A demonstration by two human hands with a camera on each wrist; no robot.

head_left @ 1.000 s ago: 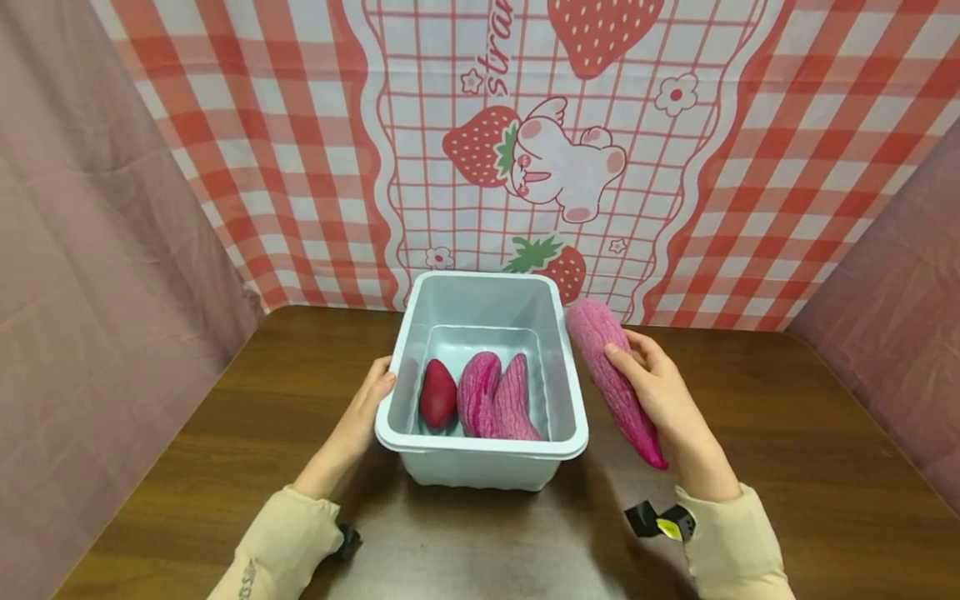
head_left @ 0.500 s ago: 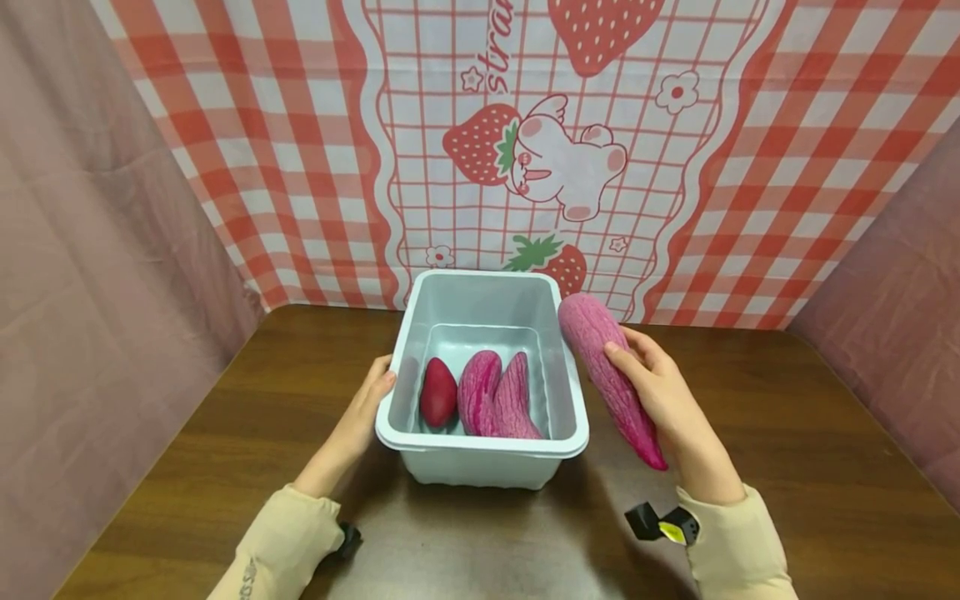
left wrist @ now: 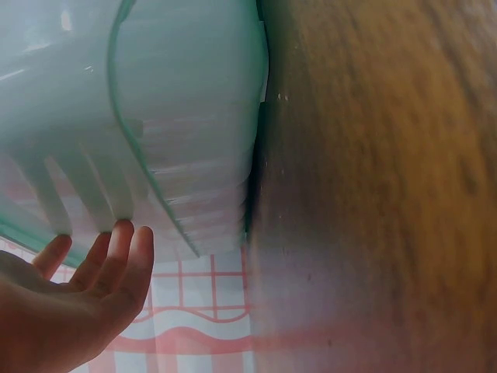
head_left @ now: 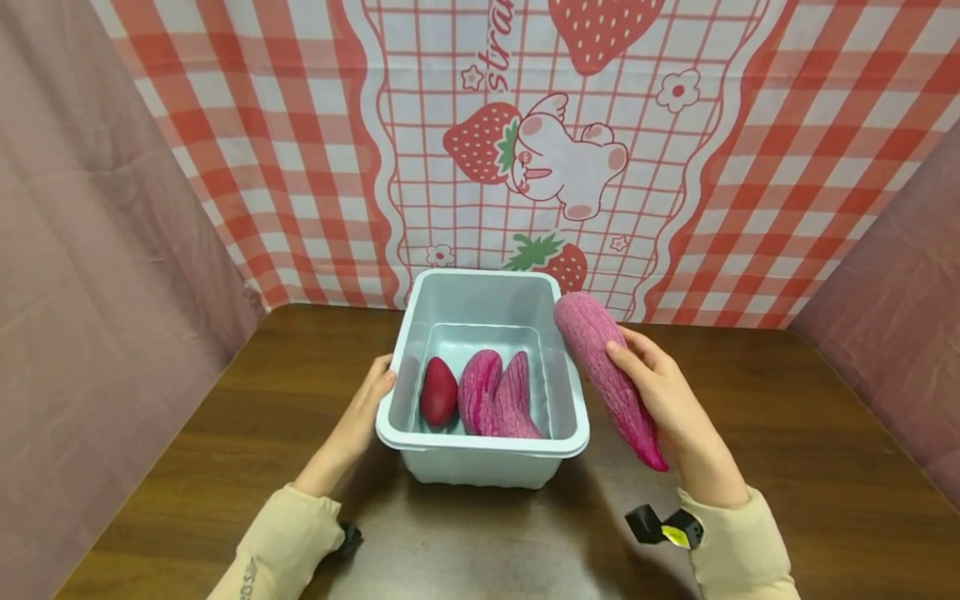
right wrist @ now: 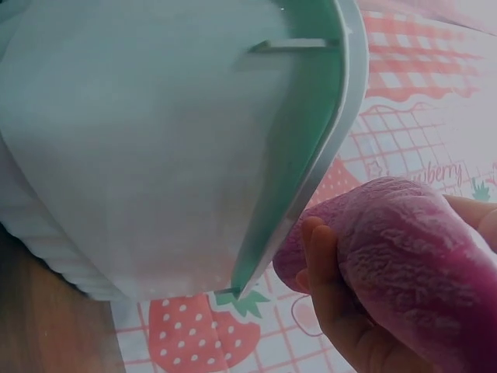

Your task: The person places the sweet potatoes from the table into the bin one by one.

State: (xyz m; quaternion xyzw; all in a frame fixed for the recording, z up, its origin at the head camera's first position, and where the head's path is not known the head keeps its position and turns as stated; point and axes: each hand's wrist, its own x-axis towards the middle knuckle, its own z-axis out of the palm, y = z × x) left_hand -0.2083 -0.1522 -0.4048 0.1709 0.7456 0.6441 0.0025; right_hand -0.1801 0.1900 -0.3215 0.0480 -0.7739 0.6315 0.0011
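A long pinkish-purple sweet potato is gripped by my right hand, thumb on top, fingers curled under it as the right wrist view shows. It is held tilted beside the right rim of a pale blue-grey plastic tub, its upper end close to that rim. My left hand touches the tub's left outer side with extended fingers. Inside the tub lie a small dark red sweet potato, a curved striped sweet potato and a tapered pink sweet potato.
The tub stands on a dark brown wooden table. Behind it hangs a red-and-white strawberry-print cloth, with plain pinkish drapes at both sides. Black wrist devices sit near both sleeves.
The held sweet potato's upper end has shifted slightly left and up, nearer the tub's rim. My left hand, the tub and its contents look unmoved.
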